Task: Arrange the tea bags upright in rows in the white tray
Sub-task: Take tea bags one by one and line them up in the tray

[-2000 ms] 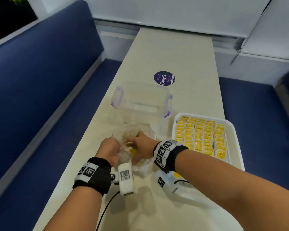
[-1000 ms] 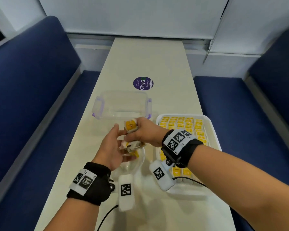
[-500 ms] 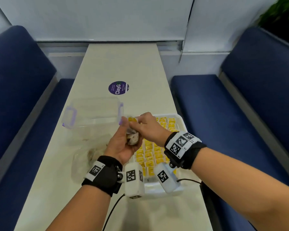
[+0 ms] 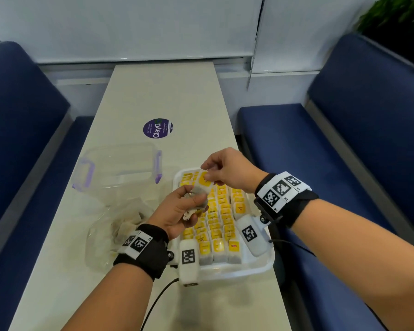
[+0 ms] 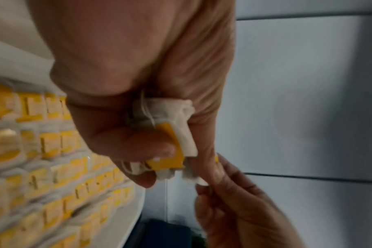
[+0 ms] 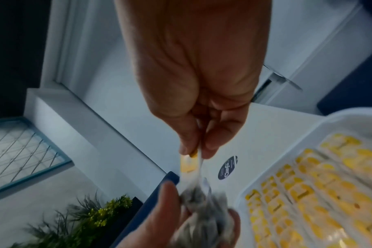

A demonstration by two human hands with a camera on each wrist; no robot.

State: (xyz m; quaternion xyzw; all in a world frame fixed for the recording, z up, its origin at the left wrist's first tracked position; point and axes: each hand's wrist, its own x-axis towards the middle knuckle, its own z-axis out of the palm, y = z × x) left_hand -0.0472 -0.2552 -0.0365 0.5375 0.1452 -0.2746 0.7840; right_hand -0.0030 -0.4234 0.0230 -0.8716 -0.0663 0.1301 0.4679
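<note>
The white tray (image 4: 268, 265) at the table's right edge holds several rows of upright tea bags (image 4: 221, 225) with yellow tags. My left hand (image 4: 181, 211) hovers over the tray's left side and grips a small bunch of tea bags (image 4: 196, 194); in the left wrist view that bunch (image 5: 170, 127) sits between thumb and fingers. Just above it, my right hand (image 4: 227, 172) pinches the top of one yellow-tagged tea bag (image 4: 204, 181) and holds it clear of the bunch. In the right wrist view this bag (image 6: 190, 165) hangs from my fingertips.
A clear plastic bag (image 4: 120, 225) with more tea bags lies left of the tray. Behind it stands a clear plastic box (image 4: 120, 168) with purple clips. A purple round sticker (image 4: 157, 129) is farther back on the table. Blue benches flank the table.
Both hands left the plastic bag with a bunch of tea bags and moved right over the tray. My right hand has pulled one tea bag up out of the bunch.
</note>
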